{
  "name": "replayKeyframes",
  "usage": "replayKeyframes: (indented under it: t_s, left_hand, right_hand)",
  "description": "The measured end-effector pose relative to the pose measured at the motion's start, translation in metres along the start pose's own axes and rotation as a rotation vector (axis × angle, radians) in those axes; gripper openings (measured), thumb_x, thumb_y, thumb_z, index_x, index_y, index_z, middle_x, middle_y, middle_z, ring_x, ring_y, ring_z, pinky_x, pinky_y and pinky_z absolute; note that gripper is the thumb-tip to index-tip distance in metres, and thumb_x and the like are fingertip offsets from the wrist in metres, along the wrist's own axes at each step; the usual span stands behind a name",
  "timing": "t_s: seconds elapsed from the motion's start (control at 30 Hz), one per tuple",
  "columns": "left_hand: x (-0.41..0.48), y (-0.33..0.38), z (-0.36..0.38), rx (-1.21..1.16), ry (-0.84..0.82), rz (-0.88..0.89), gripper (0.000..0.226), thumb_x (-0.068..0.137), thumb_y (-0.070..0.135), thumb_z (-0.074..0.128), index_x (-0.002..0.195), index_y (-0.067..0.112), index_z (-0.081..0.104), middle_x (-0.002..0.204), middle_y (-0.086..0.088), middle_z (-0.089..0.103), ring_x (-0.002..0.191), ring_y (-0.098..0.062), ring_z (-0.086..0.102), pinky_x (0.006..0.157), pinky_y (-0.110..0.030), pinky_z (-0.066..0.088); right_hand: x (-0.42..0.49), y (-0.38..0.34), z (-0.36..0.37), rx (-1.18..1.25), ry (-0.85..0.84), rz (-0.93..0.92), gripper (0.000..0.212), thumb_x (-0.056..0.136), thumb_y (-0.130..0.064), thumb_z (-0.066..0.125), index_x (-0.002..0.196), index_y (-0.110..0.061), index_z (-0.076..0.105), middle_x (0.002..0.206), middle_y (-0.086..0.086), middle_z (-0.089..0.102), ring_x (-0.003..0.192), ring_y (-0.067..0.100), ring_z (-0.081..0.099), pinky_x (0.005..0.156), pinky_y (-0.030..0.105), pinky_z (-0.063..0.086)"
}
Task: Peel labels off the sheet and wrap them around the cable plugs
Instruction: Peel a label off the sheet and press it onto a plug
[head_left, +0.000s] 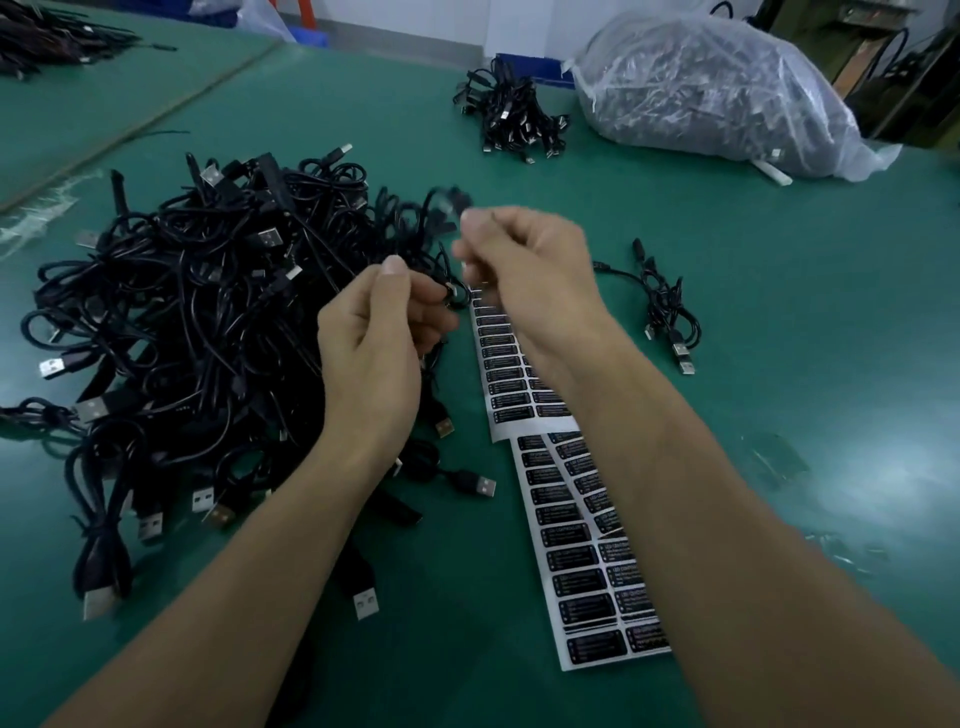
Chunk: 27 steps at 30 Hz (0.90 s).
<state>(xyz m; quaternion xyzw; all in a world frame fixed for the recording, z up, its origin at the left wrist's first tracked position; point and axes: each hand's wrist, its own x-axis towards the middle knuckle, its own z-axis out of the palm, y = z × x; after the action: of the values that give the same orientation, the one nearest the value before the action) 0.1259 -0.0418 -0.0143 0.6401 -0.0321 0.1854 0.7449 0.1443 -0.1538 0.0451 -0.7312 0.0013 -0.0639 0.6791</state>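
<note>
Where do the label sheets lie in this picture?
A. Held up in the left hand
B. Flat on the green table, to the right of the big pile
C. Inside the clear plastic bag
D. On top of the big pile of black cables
B: the label sheets lie flat on the green table, to the right of the big cable pile.

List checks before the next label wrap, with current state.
1. Left hand grips a cable: ok.
2. Right hand holds a peeled label: cannot tell, motion blur.
3. Plug exposed between the hands: cannot tell, blurred.
4. Label sheets lie under the right forearm with labels left: ok.
5. Cable pile sits beside the left hand: ok.
</note>
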Motion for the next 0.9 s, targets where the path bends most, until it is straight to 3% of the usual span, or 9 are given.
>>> replayKeyframes:
  t_s: [0.17, 0.3, 0.43, 0.53, 0.63, 0.73, 0.77, 0.83, 0.9]
  left_hand:
    - [-0.004, -0.001, -0.002, 0.051, -0.104, -0.012, 0.049, 0.109, 0.037, 0.036, 0.089, 0.016, 0.075, 0.082, 0.0, 0.077, 0.077, -0.014, 0.069, 0.069, -0.02, 0.053]
    - [-0.006, 0.004, -0.001, 0.075, -0.181, -0.008, 0.052, 0.103, 0.048, 0.027, 0.107, 0.024, 0.073, 0.093, 0.004, 0.078, 0.089, -0.013, 0.072, 0.08, -0.028, 0.056]
    - [-0.003, 0.006, -0.001, -0.003, -0.23, -0.063, 0.053, 0.098, 0.054, 0.028, 0.135, 0.027, 0.054, 0.104, 0.004, 0.078, 0.094, -0.015, 0.072, 0.078, -0.027, 0.055]
    - [-0.003, 0.005, -0.001, -0.021, -0.28, -0.021, 0.071, 0.094, 0.059, 0.043, 0.156, 0.027, 0.028, 0.111, 0.005, 0.076, 0.096, -0.017, 0.074, 0.077, -0.026, 0.057]
    - [-0.005, 0.002, -0.002, -0.006, -0.295, 0.031, 0.078, 0.09, 0.054, 0.054, 0.157, 0.033, 0.022, 0.116, 0.008, 0.074, 0.108, -0.015, 0.07, 0.078, -0.026, 0.058]
    - [-0.007, -0.001, -0.002, 0.06, -0.281, 0.088, 0.064, 0.091, 0.053, 0.056, 0.149, 0.045, 0.031, 0.127, 0.011, 0.064, 0.121, -0.006, 0.061, 0.094, -0.039, 0.056]
    - [-0.008, -0.001, -0.001, 0.088, -0.279, 0.112, 0.059, 0.091, 0.052, 0.055, 0.146, 0.046, 0.035, 0.127, 0.01, 0.06, 0.119, -0.001, 0.059, 0.097, -0.04, 0.054]
    - [-0.009, 0.0, 0.0, 0.182, -0.261, 0.193, 0.053, 0.093, 0.05, 0.053, 0.144, 0.038, 0.042, 0.116, 0.004, 0.051, 0.099, 0.004, 0.054, 0.086, -0.028, 0.053]
    - [-0.011, 0.001, 0.001, 0.292, -0.219, 0.271, 0.048, 0.094, 0.049, 0.052, 0.139, 0.033, 0.05, 0.101, 0.007, 0.037, 0.086, 0.0, 0.044, 0.078, -0.022, 0.047]
  right_hand:
    - [-0.01, -0.032, -0.028, 0.361, -0.045, -0.142, 0.016, 0.1, -0.013, 0.058, 0.086, -0.017, 0.065, 0.071, -0.005, 0.065, 0.061, 0.006, 0.053, 0.056, 0.019, 0.042]
    - [-0.021, -0.021, -0.054, 0.431, -0.068, -0.132, 0.02, 0.1, -0.012, 0.055, 0.085, -0.017, 0.067, 0.068, -0.003, 0.062, 0.062, 0.008, 0.049, 0.057, 0.02, 0.039]
    - [-0.031, 0.01, -0.073, 0.392, -0.061, -0.051, 0.016, 0.088, -0.022, 0.063, 0.076, -0.023, 0.073, 0.069, -0.004, 0.06, 0.064, 0.009, 0.046, 0.06, 0.022, 0.038]
    - [-0.039, 0.031, -0.082, 0.37, -0.144, -0.033, 0.005, 0.08, -0.026, 0.073, 0.077, -0.025, 0.076, 0.068, -0.004, 0.06, 0.064, 0.009, 0.047, 0.06, 0.021, 0.04]
    - [-0.045, 0.046, -0.087, 0.4, -0.206, -0.008, 0.007, 0.076, -0.025, 0.076, 0.082, -0.022, 0.079, 0.067, -0.003, 0.064, 0.062, 0.008, 0.052, 0.06, 0.019, 0.046]
    - [-0.049, 0.051, -0.092, 0.44, -0.259, -0.001, 0.013, 0.074, -0.027, 0.076, 0.086, -0.021, 0.079, 0.068, -0.003, 0.065, 0.063, 0.008, 0.055, 0.064, 0.019, 0.048]
    - [-0.049, 0.051, -0.094, 0.451, -0.277, -0.011, 0.013, 0.075, -0.029, 0.078, 0.086, -0.021, 0.079, 0.069, -0.003, 0.065, 0.064, 0.008, 0.055, 0.064, 0.02, 0.048]
    - [-0.049, 0.052, -0.098, 0.495, -0.289, -0.025, 0.016, 0.075, -0.031, 0.082, 0.086, -0.02, 0.077, 0.069, -0.003, 0.063, 0.064, 0.009, 0.053, 0.063, 0.02, 0.048]
    - [-0.049, 0.052, -0.101, 0.526, -0.278, -0.028, 0.019, 0.075, -0.032, 0.084, 0.086, -0.019, 0.076, 0.069, -0.002, 0.062, 0.064, 0.01, 0.052, 0.063, 0.021, 0.047]
